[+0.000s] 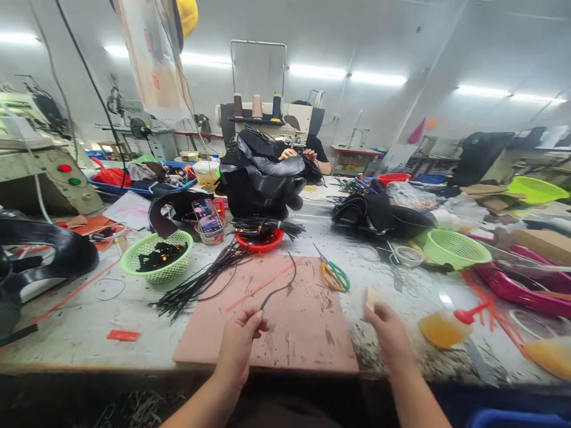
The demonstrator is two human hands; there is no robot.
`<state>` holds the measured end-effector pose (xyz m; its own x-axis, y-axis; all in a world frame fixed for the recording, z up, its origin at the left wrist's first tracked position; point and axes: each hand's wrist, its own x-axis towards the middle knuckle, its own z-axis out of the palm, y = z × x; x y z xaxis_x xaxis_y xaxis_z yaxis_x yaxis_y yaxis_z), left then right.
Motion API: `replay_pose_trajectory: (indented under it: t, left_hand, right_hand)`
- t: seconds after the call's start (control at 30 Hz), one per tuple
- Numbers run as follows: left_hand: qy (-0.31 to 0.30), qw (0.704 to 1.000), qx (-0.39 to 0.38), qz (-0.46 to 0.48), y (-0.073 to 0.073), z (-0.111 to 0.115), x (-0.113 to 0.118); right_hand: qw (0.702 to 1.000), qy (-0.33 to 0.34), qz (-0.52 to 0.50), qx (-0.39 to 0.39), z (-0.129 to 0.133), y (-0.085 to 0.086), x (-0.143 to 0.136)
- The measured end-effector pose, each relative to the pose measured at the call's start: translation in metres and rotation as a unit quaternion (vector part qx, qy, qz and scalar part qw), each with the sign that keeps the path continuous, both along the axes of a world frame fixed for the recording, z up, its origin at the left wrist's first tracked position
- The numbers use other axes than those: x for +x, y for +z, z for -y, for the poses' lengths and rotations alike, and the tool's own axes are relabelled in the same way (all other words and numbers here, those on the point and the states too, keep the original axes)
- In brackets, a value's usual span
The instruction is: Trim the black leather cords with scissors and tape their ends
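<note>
Pinched in my left hand (244, 340) is one end of a thin black cord (279, 289), whose other end curves up and away over the pink board (307, 333). My right hand (387, 333), smeared by motion, grips a small beige piece (371, 298) just right of the board. Scissors (334, 274) with yellow and green handles lie at the board's upper right. A bundle of black cords (196, 282) lies across the board's upper left corner, reaching to a red bowl (260, 241).
Left stands a green basket (158, 276) with black pieces, beside a phone (207, 217). Black leather parts (263, 178) are piled at the back centre. Right are a glue bottle (446, 329) and another green basket (457, 248). A person (317, 151) works opposite.
</note>
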<state>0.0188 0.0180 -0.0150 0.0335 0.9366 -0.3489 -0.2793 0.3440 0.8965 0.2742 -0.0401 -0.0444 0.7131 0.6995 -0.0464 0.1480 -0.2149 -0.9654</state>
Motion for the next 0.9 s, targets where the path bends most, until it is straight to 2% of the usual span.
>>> replay_pose_trajectory:
  t: [0.03,0.07,0.13,0.2,0.3,0.37,0.4,0.47,0.57,0.63,0.7,0.8,0.9]
  left_hand:
    - [-0.001,1.0,-0.001,0.004,0.002,0.0,0.004]
    - [-0.002,1.0,-0.003,0.01,0.004,0.001,0.007]
    - [-0.01,1.0,-0.012,0.022,0.008,0.005,0.014]
    - [-0.022,0.999,-0.019,0.03,0.01,0.011,0.02]
    - [-0.031,0.998,-0.028,0.045,0.013,0.021,0.025]
    - [-0.023,0.997,-0.036,0.063,0.015,0.027,0.027]
    - [-0.017,0.996,-0.042,0.071,0.017,0.029,0.027]
    - [-0.009,0.995,-0.055,0.086,0.021,0.032,0.028]
    - [-0.03,0.993,-0.063,0.1,0.025,0.035,0.03]
    - [-0.053,0.992,-0.053,0.106,0.025,0.036,0.032]
    - [-0.073,0.99,-0.032,0.119,0.024,0.037,0.033]
    - [-0.101,0.986,-0.01,0.135,0.02,0.036,0.035]
    - [-0.096,0.988,0.002,0.12,0.015,0.034,0.033]
  right_hand:
    - [0.989,0.009,-0.106,0.104,-0.006,0.005,-0.015]
    - [0.964,0.023,-0.197,0.176,-0.011,0.01,-0.031]
    - [0.917,0.042,-0.313,0.245,-0.019,0.016,-0.06]
    - [0.883,0.065,-0.38,0.269,-0.022,0.02,-0.082]
    - [0.842,0.125,-0.447,0.274,-0.02,0.024,-0.099]
    - [0.832,0.154,-0.463,0.265,-0.019,0.024,-0.105]
    - [0.837,0.158,-0.454,0.261,-0.018,0.024,-0.107]
    - [0.869,0.15,-0.391,0.264,-0.018,0.021,-0.112]
    - [0.926,0.146,-0.219,0.269,-0.016,0.015,-0.119]
    - [0.949,0.14,-0.111,0.26,-0.013,0.013,-0.124]
    - [0.956,0.128,-0.045,0.26,-0.011,0.012,-0.128]
    - [0.953,0.131,-0.009,0.274,-0.011,0.01,-0.134]
    - [0.946,0.151,0.034,0.287,-0.014,0.01,-0.136]
